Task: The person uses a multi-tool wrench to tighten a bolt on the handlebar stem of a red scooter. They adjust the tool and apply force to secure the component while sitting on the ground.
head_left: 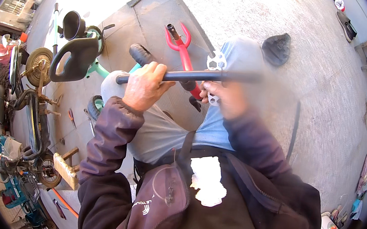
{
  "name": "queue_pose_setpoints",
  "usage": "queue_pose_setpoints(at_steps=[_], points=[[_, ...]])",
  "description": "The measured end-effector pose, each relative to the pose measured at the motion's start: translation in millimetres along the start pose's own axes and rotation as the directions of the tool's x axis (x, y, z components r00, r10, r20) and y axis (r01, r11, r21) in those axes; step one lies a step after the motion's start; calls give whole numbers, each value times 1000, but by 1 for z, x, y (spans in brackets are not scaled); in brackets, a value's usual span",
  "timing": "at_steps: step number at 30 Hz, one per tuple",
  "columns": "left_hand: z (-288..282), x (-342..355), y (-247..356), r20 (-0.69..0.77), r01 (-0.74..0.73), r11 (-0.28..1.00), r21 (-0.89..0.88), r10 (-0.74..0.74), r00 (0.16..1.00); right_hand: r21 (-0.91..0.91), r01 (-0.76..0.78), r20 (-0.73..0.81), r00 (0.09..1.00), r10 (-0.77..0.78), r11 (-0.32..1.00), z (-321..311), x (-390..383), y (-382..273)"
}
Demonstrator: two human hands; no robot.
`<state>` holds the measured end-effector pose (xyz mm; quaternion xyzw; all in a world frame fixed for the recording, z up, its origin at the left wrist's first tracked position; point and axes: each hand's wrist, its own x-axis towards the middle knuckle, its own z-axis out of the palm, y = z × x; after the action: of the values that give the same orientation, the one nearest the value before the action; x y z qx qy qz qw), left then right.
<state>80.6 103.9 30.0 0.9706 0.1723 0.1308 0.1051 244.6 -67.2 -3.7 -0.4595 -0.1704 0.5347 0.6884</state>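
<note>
My left hand (144, 85) is wrapped round a black handlebar (194, 75) that lies across above my knees. Its right end is blurred. Just below the bar, my right hand (228, 97) is closed on a flat silver multi-hole wrench (217, 60), whose two holed ends stick out above and below the bar. Beneath the handlebar a red fork (183, 53) with two curved prongs points away from me. Its lower end is partly hidden by the bar and my hands, so I cannot tell whether they are joined.
Left of my knee stands a mint-green child's bike frame with a black seat (75, 59). A screwdriver (71, 118) lies on the floor near a wooden stool (65, 171). Parked bikes (28, 164) line the left side. A dark cap (276, 49) lies beyond my right knee.
</note>
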Motion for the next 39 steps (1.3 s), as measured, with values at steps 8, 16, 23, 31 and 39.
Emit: queue_pose_setpoints(at_steps=[8, 16, 23, 31, 39], points=[[7, 0, -6, -4, 28, 998, -56, -28, 1000, -390, 28, 55, 998, -7, 921, 26, 31, 20], [10, 18, -2, -75, -102, 995, -18, 100, 992, -923, 96, 43, 988, -147, 373, 15, 56, 22], [2, 39, 10, -101, -161, 971, 175, 180, 978, -952, 133, 162, 983, 85, 277, 17, 72, -17], [-46, 72, 45, 6, -279, 894, 350, 296, 955, -540, 196, -32, 967, -253, 818, 22, 60, 3], [-113, 99, 100, -37, -343, 723, 599, 454, 890, -233, 686, -129, 681, -721, 689, 60, 44, -62]])
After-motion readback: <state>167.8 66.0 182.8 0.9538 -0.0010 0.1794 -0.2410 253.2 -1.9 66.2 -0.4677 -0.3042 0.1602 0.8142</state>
